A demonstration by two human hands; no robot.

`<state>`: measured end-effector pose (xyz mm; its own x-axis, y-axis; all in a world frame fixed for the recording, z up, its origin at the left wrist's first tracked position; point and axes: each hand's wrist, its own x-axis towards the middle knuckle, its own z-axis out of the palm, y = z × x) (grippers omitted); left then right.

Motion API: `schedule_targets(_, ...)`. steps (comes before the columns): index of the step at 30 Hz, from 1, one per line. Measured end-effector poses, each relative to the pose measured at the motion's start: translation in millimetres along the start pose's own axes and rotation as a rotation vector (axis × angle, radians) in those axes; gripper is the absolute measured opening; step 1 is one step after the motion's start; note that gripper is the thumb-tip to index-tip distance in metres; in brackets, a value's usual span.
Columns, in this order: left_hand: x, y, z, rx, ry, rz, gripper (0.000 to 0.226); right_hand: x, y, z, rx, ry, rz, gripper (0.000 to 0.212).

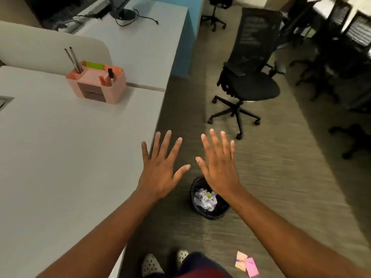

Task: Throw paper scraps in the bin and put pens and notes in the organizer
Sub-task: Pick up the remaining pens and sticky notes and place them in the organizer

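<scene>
Both grips are empty: the left hand (158,173) and the right hand (219,169) are held out flat, backs up, fingers straight and fanned apart, thumbs pointing toward each other without touching. Bare forearms reach in from the bottom corners. The left hand hangs over the edge of the smooth, pale grey counter (60,157); the right hangs over the floor, its wrist covering part of the bin's rim.

Below and between the hands stands the bin (208,209), a small round black basket on the ribbed grey-brown carpet (281,177), holding crumpled white paper scraps (203,199) with a speck of yellow-green among them.

Farther back on the counter sits the organizer (97,83), a rounded pink plastic box with two dark drawer fronts. Two thin grey pens (74,60) lean upright in its rear-left compartment, a black marker (110,74) and a red one stand in the front, and green notes (95,65) lie at the back.

On the carpet near the person's perforated white shoes (152,264) lie pink and peach sticky notes (248,264). A black mesh swivel chair (249,77) stands beyond.
</scene>
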<state>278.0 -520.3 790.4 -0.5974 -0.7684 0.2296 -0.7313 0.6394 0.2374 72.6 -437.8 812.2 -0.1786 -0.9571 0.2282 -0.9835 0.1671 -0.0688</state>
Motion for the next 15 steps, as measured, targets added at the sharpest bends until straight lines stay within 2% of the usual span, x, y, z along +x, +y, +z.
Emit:
schedule_targets(8, -21, 155, 64, -0.091, -0.159, 0.368, 0.082, -183, 119, -13, -0.076, -0.056, 0.469, 0.073)
schedule_targets(15, -87, 295, 124, -0.102, -0.275, 0.601, 0.085, -350, 191, -27, -0.102, -0.077, 0.721, 0.07)
